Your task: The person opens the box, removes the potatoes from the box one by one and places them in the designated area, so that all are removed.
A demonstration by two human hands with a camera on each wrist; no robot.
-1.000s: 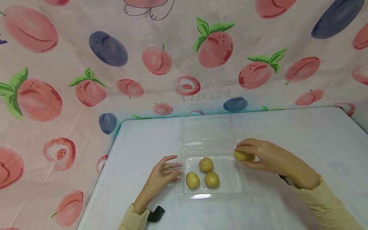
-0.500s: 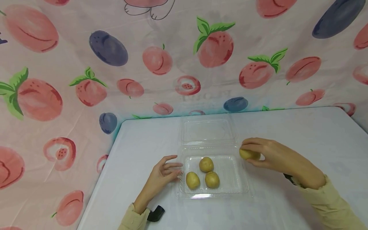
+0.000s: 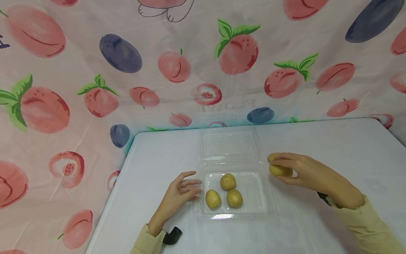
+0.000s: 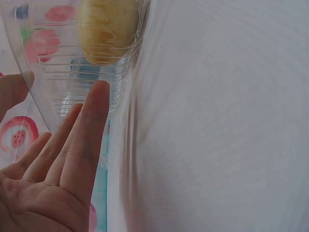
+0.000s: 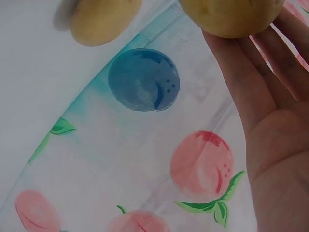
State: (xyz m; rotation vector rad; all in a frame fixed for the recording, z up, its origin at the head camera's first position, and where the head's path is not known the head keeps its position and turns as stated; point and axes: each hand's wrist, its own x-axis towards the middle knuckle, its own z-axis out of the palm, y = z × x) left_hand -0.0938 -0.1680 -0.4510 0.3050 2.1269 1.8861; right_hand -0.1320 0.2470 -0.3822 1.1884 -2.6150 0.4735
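My right hand (image 3: pixel 306 172) grips a small yellow potato (image 3: pixel 280 171) just off the right side of a clear plastic clamshell box (image 3: pixel 258 211). A second potato (image 3: pixel 272 157) lies on the table just beyond the fingers, partly hidden; the right wrist view shows this table potato (image 5: pixel 104 21) apart from the held potato (image 5: pixel 231 17). Three potatoes (image 3: pixel 227 182) sit inside the box, toward its left and middle. My left hand (image 3: pixel 180 190) stays at the box's left side, fingers loosely extended. In the left wrist view, its fingertips (image 4: pixel 96 99) lie against the ribbed wall.
Behind the base, the box's hinged lid (image 3: pixel 229 144) lies folded back flat on the white table (image 3: pixel 342 151). A fruit-print cloth (image 3: pixel 190 35) hangs beyond the table's back and left edges. A black wrist device (image 3: pixel 172 235) sits by the left sleeve.
My right hand has moved right, carrying its potato from above the box's right rim to outside it. Another potato behind it has come into view. The left hand stays put.
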